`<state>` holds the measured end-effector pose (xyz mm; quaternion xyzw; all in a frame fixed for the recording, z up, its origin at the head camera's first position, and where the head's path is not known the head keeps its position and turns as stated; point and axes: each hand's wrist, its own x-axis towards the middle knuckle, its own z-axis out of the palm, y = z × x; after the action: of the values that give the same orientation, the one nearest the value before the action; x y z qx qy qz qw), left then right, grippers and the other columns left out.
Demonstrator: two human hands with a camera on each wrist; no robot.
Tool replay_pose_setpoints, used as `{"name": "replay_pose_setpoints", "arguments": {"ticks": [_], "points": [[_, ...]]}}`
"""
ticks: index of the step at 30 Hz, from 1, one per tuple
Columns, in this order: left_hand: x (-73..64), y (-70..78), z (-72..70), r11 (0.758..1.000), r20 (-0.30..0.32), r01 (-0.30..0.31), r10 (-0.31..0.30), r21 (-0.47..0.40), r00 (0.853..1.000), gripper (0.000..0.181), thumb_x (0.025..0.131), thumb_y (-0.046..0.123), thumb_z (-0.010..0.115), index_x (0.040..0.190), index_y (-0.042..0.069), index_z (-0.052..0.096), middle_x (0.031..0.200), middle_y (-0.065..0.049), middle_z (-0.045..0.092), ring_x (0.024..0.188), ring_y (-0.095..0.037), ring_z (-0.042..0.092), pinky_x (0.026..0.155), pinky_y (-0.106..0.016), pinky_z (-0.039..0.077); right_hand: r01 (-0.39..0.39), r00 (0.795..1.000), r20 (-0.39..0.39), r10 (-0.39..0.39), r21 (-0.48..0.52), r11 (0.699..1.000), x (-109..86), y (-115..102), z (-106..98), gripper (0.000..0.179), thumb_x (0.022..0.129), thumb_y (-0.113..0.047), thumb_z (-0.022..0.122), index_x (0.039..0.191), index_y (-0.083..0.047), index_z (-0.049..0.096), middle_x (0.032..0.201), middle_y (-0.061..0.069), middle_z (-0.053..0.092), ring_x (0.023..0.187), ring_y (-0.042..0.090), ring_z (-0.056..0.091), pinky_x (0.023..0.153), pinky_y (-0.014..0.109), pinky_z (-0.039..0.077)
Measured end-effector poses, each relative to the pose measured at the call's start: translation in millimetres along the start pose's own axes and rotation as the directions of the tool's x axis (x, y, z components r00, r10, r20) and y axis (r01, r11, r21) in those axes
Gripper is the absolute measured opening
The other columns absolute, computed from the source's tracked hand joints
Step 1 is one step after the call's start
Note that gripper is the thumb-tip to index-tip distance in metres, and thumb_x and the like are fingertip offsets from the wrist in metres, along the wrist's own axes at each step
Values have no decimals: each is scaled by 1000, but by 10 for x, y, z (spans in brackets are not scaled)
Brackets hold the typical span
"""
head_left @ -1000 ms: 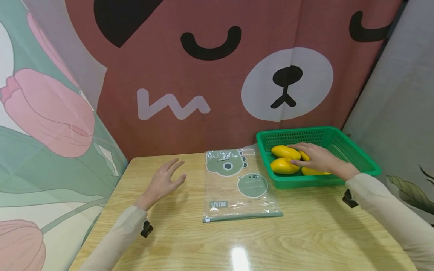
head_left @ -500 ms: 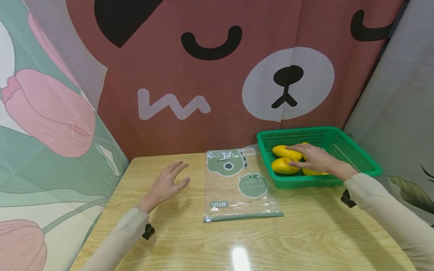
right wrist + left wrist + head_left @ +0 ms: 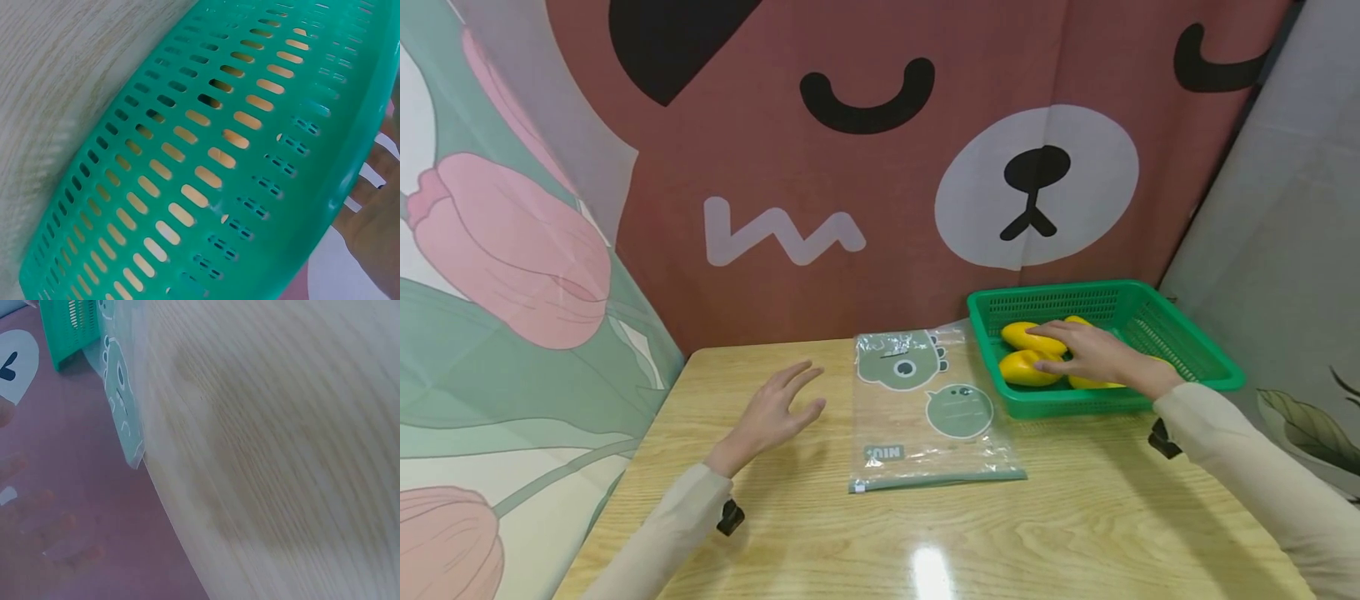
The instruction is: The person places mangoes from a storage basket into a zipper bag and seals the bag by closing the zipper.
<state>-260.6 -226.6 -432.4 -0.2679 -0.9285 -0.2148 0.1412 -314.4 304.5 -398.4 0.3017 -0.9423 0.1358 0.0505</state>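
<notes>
Head: the right hand spreads loosely over mangoes in the basket, seemingly reaching; the empty left hand hovers beside the bag. Left wrist: fingers apart. Right wrist: fingers uncurled beyond the basket; taking one mango likely needs them curled.

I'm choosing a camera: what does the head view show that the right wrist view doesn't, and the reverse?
Only the head view shows the left hand, the plastic bag and the yellow fruits from above. Only the right wrist view shows the green basket close up from the side, pale yellow showing through its slots. Both show the basket, the right hand and the wooden tabletop.
</notes>
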Motion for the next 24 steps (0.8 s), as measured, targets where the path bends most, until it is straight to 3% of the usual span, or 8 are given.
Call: {"name": "replay_pose_setpoints", "arguments": {"ticks": [11, 18, 24], "points": [[-22, 40, 54, 1000, 8, -19, 19, 1, 1000, 56, 96, 44, 59, 145, 17, 50, 151, -14, 43, 134, -38, 42, 103, -64, 35, 11, 1000, 14, -11, 4, 1000, 13, -2, 20, 61, 92, -41, 70, 139, -5, 56, 138, 19, 55, 122, 44, 51, 96, 63, 42], [-42, 106, 71, 997, -14, -83, 83, -4, 996, 55, 95, 39, 62, 142, 13, 54, 148, -16, 46, 132, -40, 45, 102, -64, 37, 15, 1000, 25, -15, 3, 1000, 21, 30, 34, 62, 91, -36, 72, 140, -3, 54, 139, 19, 54, 124, 43, 50, 99, 62, 41], [-47, 170, 91, 995, -7, -102, 102, -9, 995, 53, 95, 39, 62, 141, 14, 55, 147, -17, 47, 131, -39, 45, 102, -63, 37, 20, 999, 31, -20, -4, 1000, 21, 46, 37, 64, 90, -36, 73, 141, -2, 53, 139, 20, 54, 124, 44, 50, 99, 62, 41]]}}
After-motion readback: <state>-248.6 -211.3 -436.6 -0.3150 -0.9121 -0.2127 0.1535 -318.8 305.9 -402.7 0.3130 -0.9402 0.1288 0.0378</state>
